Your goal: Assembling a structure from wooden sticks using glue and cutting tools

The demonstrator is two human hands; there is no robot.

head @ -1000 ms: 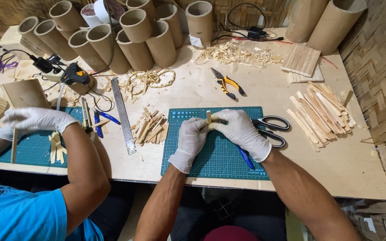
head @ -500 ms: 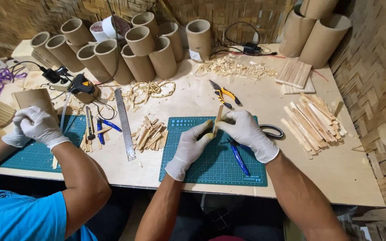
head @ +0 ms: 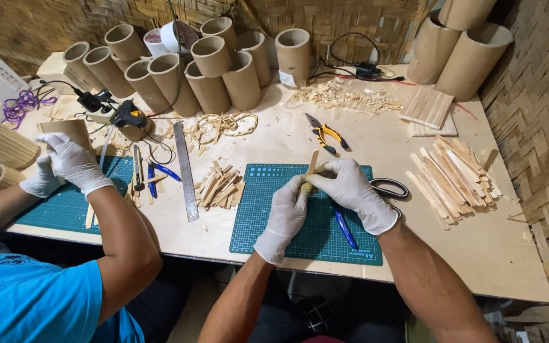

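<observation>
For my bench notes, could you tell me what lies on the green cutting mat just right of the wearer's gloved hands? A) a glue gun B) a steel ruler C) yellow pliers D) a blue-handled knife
D: a blue-handled knife lies on the green cutting mat beside the right hand, while the left hand helps hold a wooden stick.

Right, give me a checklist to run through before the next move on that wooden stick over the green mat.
1. Wooden stick held by both hands: ok, left hand low, right hand beside it.
2. Work over the cutting mat: ok.
3. Both hands gloved: ok.
4. Scissors within reach: ok, at the mat's right edge.
5. Blue pen out of the way: not ok, lying on the mat under the right wrist.
6. Stick's lower end: cannot tell, fingers cover it.
</observation>
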